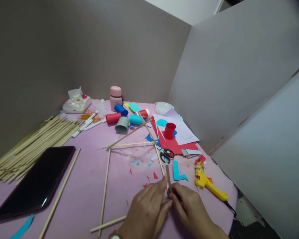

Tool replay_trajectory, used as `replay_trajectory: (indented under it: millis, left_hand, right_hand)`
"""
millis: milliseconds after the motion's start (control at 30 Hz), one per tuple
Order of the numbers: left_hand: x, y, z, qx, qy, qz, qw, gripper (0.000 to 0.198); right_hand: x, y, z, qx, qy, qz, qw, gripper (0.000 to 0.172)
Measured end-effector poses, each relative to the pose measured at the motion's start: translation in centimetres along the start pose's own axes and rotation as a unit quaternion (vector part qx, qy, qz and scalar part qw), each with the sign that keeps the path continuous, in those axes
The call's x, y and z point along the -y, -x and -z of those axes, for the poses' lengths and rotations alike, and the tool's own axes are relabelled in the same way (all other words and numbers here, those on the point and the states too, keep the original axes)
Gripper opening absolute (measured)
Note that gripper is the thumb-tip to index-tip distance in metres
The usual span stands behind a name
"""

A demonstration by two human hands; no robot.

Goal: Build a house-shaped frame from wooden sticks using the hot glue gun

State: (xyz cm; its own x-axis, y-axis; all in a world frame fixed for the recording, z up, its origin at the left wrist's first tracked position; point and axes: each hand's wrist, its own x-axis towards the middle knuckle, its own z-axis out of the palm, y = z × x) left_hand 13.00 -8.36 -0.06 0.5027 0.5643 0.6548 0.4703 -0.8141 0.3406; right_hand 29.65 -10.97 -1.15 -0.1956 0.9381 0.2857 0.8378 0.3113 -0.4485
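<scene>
A frame of joined wooden sticks [106, 186] lies on the pink table, with a triangle of sticks [129, 134] at its far end. My left hand [149, 204] is closed over the frame's near right corner, its index finger along the right side stick; the joint itself is hidden. Close beside it, my right hand [189, 204] pinches a short wooden stick [167, 174] that points up from that corner. The two hands almost meet, thumb near fingers. Just beyond them lie black-handled scissors [166, 154] and a blue paper strip [175, 170].
A yellow glue gun [210, 186] with a cord is at right. Left are a black phone [37, 182], a loose stick [61, 192] and a stick bundle [37, 142]. Coloured tubes [122, 124], a pink flask [116, 99] and paper sheets [181, 126] stand farther back, before grey walls.
</scene>
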Motion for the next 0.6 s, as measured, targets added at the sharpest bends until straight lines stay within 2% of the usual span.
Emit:
replay_trajectory:
  millis: [267,600]
  left_hand:
    - [0.07,0.17,-0.2,-0.014,-0.044,-0.026,0.999,0.029]
    - [0.16,0.1,-0.27,-0.024,-0.056,-0.025,0.998,0.029]
  right_hand:
    - [0.05,-0.02,0.03,0.005,-0.007,-0.004,1.0,0.022]
    - [0.36,0.03,0.24,0.025,-0.028,-0.029,0.999,0.018]
